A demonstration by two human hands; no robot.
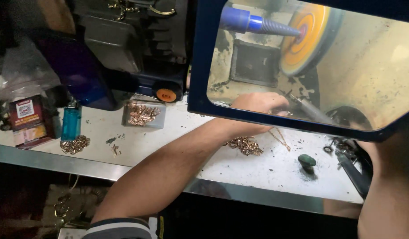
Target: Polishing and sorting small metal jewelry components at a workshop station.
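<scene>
The left hand (257, 102) reaches behind a blue-framed shield (200, 66), seen through its clear pane. Its grip is clenched around a thin gold chain (279, 138), which hangs down from the hand below the shield's lower edge and over the bench (266, 170). The hand sits below and left of an orange buffing wheel (307, 37), apart from it. A blue tapered spindle (257, 23) points into the wheel's centre. A grey rod-like tool (313, 110) lies just right of the hand; I cannot tell whether the hand touches it.

The right hand is hidden: only the right forearm (390, 190) shows at the lower right edge, so its grip cannot be told.

On the bench, a heap of gold chain (245, 145) lies under the left forearm. A small tray of gold pieces (143, 114) stands near the motor (133, 40). A blue lighter (71, 123) stands further left, with another chain pile (75, 144) just in front of it. A green lump (307, 161) sits near the front edge, and black pliers (352, 170) lie at the right.
</scene>
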